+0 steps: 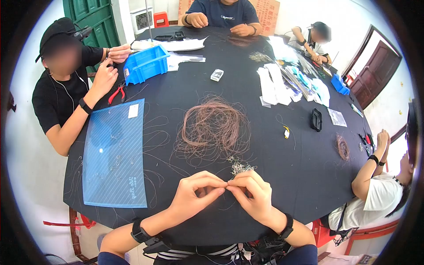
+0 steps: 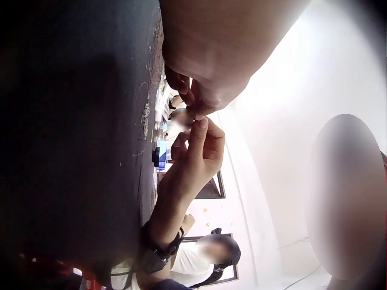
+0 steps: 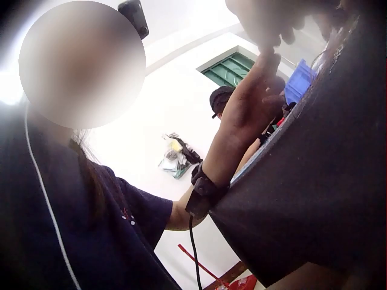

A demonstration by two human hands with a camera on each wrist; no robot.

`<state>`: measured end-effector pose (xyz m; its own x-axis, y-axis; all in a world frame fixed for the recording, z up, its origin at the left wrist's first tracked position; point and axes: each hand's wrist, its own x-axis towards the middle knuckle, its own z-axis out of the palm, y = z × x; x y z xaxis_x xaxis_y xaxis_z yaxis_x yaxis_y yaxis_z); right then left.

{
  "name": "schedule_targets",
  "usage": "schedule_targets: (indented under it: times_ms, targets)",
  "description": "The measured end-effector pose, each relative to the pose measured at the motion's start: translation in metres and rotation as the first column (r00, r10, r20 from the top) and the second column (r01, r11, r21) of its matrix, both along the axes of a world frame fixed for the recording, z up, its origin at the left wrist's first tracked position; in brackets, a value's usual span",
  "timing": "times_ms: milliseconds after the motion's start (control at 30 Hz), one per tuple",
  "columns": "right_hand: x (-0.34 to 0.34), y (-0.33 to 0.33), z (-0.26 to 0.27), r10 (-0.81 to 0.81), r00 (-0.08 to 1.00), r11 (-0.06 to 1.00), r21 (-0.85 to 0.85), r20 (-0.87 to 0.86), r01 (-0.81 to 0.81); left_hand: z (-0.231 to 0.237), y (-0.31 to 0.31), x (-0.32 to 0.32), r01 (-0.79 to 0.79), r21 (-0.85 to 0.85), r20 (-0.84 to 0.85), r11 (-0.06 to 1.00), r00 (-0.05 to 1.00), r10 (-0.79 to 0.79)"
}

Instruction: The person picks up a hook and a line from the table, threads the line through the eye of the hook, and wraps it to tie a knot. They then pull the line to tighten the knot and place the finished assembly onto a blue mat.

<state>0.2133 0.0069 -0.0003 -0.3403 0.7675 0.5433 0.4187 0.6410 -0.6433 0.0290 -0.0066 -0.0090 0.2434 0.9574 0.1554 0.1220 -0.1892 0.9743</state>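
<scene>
In the head view, the left hand (image 1: 196, 194) and right hand (image 1: 251, 194) meet fingertip to fingertip above the near part of the black table. Each pinches thumb against index finger on something too small to make out. Just beyond the right hand lies a pile of small metallic hooks (image 1: 240, 168), partly covered by its fingers. Farther back is a tangled coil of thin brown line (image 1: 212, 128). The left wrist view shows the right hand (image 2: 196, 157) touching the darker left hand (image 2: 208, 78). In the right wrist view the left hand (image 3: 251, 112) appears beneath the blurred right hand.
A blue file bag (image 1: 115, 154) lies at the left, with loose thin lines beside it. Beyond are a blue bin (image 1: 146, 65), red-handled pliers (image 1: 116, 94) and a small box (image 1: 217, 75). White strips (image 1: 274, 84) and a black tray (image 1: 316, 120) lie right. Several people sit around the table.
</scene>
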Motion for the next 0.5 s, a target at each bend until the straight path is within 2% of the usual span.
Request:
schedule_targets:
  times_ms: [233,333,433,500]
  targets:
    - [0.002,0.004,-0.004,0.045,0.999,0.992,0.121,0.027,-0.048,0.001,-0.001,0.000,-0.002,-0.021,0.001,1.000,1.000,0.002]
    - [0.003,0.005,-0.002,0.056,0.997,0.986,0.154,0.054,-0.064,0.004,-0.002,-0.001,0.012,-0.102,0.016,0.995,1.000,-0.011]
    - [0.003,0.005,-0.002,0.073,0.995,0.985,0.154,0.075,-0.084,0.000,-0.002,0.000,0.033,-0.179,0.102,0.983,0.995,-0.014]
    - [0.003,0.006,-0.003,0.076,0.995,0.985,0.153,0.070,-0.086,-0.007,-0.001,0.001,0.036,-0.173,0.152,0.984,0.988,-0.009]
